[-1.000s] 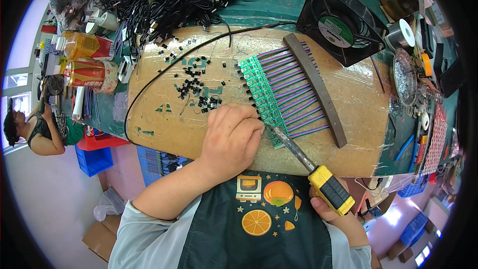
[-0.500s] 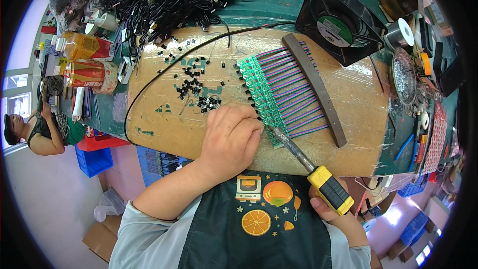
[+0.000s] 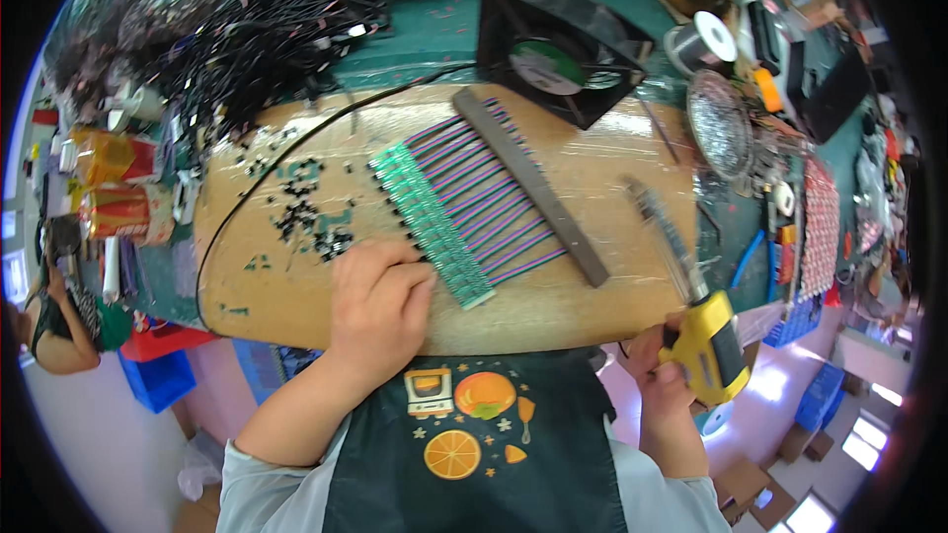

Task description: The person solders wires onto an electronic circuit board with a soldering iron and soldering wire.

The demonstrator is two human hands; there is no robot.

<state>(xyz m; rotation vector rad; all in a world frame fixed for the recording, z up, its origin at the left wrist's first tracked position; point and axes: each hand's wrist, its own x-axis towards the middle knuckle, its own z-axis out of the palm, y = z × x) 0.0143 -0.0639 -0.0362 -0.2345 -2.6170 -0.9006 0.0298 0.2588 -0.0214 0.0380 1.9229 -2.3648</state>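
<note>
Right hand (image 3: pixel 660 372) takes iron (image 3: pixel 694 288) away

It is closed around the handle (image 3: pixel 713 341). Left hand (image 3: pixel 377 308) is curled at seven o'clock of the boards (image 3: pixel 434 232) on the mat (image 3: pixel 286 301); its hold, I cannot tell. The tip (image 3: pixel 640 193), before at them, is now apart at three o'clock: contact seems paused.

Yellow and black are seen on the tool handle (image 3: pixel 709 347), green on the circuit boards (image 3: pixel 432 224), pink-purple and green stripes on the wires (image 3: pixel 528 265).
</note>
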